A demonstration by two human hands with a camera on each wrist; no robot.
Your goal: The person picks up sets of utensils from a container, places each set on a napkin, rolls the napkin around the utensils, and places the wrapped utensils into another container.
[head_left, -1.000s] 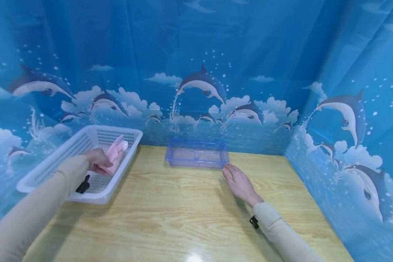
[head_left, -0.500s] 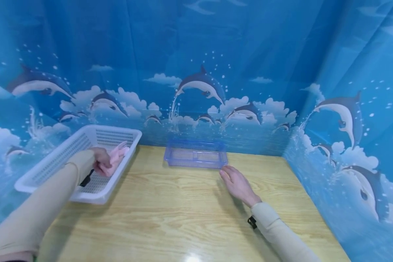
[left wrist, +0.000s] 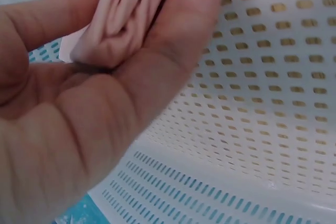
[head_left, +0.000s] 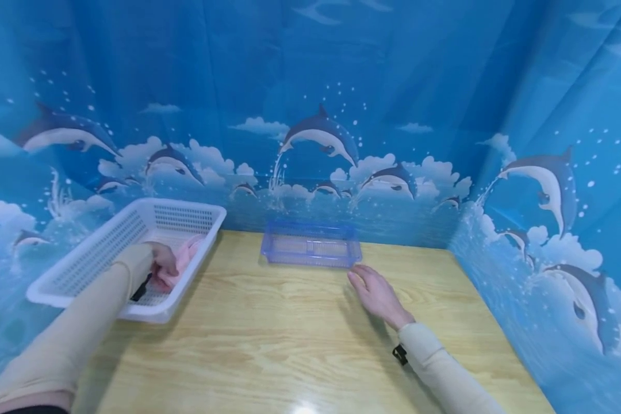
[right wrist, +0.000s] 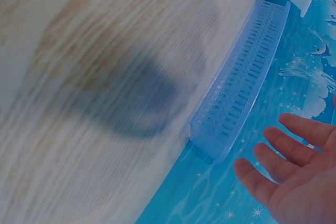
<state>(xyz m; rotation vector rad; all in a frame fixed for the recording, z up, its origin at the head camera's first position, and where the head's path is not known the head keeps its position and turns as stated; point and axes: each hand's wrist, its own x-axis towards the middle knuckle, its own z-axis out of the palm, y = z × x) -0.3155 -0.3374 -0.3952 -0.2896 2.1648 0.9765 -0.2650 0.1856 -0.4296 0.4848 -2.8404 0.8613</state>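
Note:
My left hand [head_left: 164, 259] is down inside the white perforated basket [head_left: 214, 227] at the left of the table. It holds a folded pink cloth [head_left: 186, 253] close to the basket's right wall. In the left wrist view, the cloth's folds [left wrist: 123, 22] sit between the thumb and the curled fingers. My right hand [head_left: 375, 293] hovers over the table with its fingers loosely extended, holding nothing. Its fingertips are near the front right corner of a small translucent blue basket [head_left: 310, 261]. The right wrist view shows these fingers [right wrist: 289, 148] spread apart beside the blue basket [right wrist: 236, 77].
A light wood-grain table [head_left: 269, 333] lies under both baskets. A blue dolphin-print curtain [head_left: 310, 86] closes off its back and right side. The blue basket stands against the curtain, right of the white one.
My left hand has lowered the pink cloth deeper into the white basket. The white rounded piece and the cloth's upper tip, seen earlier, no longer show. My right hand has hardly moved.

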